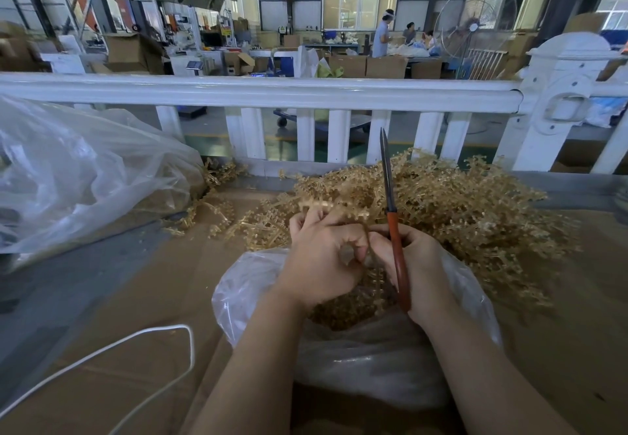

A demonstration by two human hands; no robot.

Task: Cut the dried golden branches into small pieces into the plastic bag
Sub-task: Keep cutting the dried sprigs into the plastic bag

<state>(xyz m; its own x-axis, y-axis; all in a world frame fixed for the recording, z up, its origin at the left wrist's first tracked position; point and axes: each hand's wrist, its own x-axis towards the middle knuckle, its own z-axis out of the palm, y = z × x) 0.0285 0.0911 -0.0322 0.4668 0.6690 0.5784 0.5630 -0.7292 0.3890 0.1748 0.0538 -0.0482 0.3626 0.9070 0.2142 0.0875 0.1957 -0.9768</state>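
Fingers of the left hand [319,257] pinch a golden branch [334,212] above the open plastic bag [373,349], which holds cut pieces. The right hand [413,264] grips closed scissors [390,210], blades pointing away. More branches [458,206] lie heaped on the worktop [119,298] beyond.

hidden: cut pieces [343,308] partly behind both hands | blurred: branch pile's [475,210] right edge

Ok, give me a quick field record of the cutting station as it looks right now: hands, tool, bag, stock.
left hand: gripping a golden sprig above the bag
right hand: closed around scissors, blades together, pointing up and away
plastic bag: open under both hands, cut pieces inside
uncut branches: heaped behind the bag, by the white railing
second bag: far left, larger
white cord: lower left
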